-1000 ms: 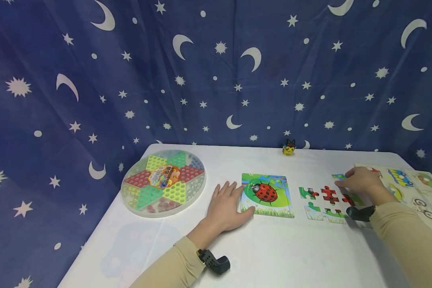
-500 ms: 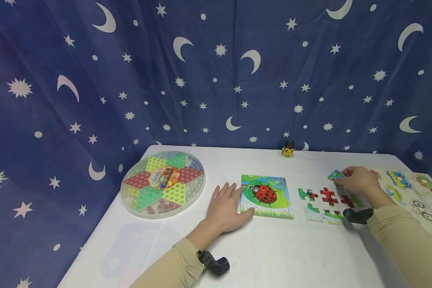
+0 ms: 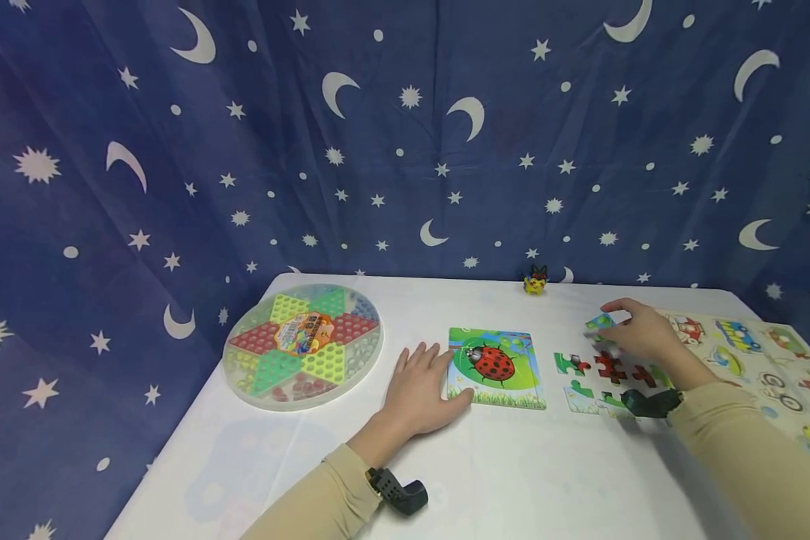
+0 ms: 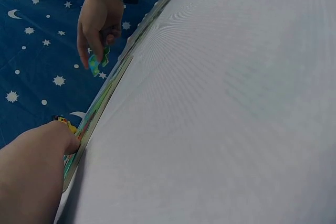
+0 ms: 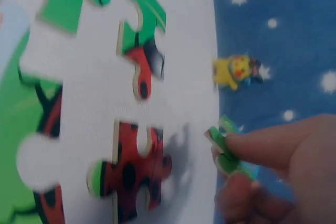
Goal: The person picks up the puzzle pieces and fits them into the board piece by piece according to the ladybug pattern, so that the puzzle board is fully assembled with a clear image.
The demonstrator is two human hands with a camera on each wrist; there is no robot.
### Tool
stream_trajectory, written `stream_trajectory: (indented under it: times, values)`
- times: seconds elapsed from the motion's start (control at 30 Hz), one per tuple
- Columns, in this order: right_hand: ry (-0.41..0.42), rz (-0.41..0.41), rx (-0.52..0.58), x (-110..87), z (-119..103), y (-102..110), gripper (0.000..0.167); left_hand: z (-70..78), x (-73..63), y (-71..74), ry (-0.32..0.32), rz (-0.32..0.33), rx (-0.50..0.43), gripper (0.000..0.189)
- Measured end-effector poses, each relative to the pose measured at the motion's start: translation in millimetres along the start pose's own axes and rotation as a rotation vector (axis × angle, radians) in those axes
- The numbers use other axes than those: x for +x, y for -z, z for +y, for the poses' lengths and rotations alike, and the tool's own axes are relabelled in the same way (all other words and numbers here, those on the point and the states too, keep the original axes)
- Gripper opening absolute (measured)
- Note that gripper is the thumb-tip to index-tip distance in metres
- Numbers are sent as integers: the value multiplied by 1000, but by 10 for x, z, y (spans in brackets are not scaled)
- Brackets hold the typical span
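Observation:
My right hand (image 3: 641, 334) pinches a green and blue puzzle piece (image 3: 599, 322) between thumb and fingertips, held above the table. Below it lie loose puzzle pieces, among them a red, black-spotted one (image 5: 131, 171) and a green one with part of the ladybug's head (image 5: 147, 40). With fingers spread, my left hand (image 3: 418, 394) rests on the table, its thumb and fingertips at the left edge of the square ladybug puzzle board (image 3: 496, 367). In the left wrist view the pinched piece (image 4: 98, 64) shows beyond the board's edge.
A round Chinese checkers board (image 3: 304, 345) lies at the left. A small yellow figure (image 3: 535, 281) stands at the table's back edge. Another picture board (image 3: 749, 352) with vehicle pictures lies at the right, partly behind the right arm. A starry blue curtain (image 3: 378, 150) hangs behind.
My right hand has lifted the green and blue puzzle piece off the table at the right and carried it leftward over the loose pieces. The left hand stays in place.

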State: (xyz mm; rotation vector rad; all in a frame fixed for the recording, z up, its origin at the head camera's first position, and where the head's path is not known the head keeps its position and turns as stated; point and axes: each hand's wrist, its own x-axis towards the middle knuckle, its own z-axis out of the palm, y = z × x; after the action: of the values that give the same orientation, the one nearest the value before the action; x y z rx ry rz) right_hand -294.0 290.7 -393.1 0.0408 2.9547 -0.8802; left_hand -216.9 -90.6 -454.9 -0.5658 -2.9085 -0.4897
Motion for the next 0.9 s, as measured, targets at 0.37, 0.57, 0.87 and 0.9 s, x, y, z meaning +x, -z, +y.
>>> stream_trajectory:
  times: [0.37, 0.57, 0.87, 0.9]
  values:
    - [70, -24, -26, -39, -302, -162, 53, 8, -5, 10, 2, -6, 0, 77]
    - [53, -75, 60, -78, -418, -240, 51, 9, 0, 11, -2, 0, 0, 77]
    - [68, -83, 66, -138, -555, -355, 51, 16, -8, 26, 4, -3, -6, 77]
    - [72, -85, 67, -141, -568, -366, 50, 17, -8, 27, 2, 0, -9, 76]
